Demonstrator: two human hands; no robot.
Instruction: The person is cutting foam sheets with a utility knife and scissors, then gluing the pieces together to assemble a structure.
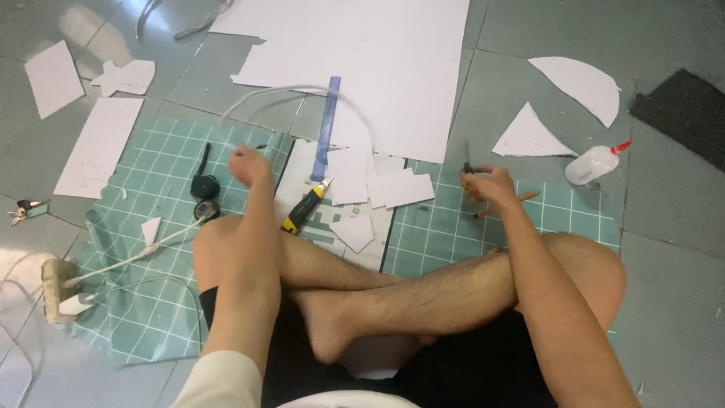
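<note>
Head view: right hand (489, 183) near pencil (521, 198), utility knife (306, 207) between hands.

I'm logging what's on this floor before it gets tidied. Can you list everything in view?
cutting mats: two, green with white grid, on the floor under the legs
large sheet: one, white, top middle
white cut pieces: several, scattered on mats and floor
curved and triangular pieces: two, white, upper right
ruler: one, blue, below the large sheet
utility knife: one, yellow and black, by the left knee
squeeze bottle: one, clear with red tip, right
pencil: one, orange, near the right hand
white cable: one, left mat
dark mat: one, far right
left hand: raised, blurred
right hand: pinching a small dark tool
</note>
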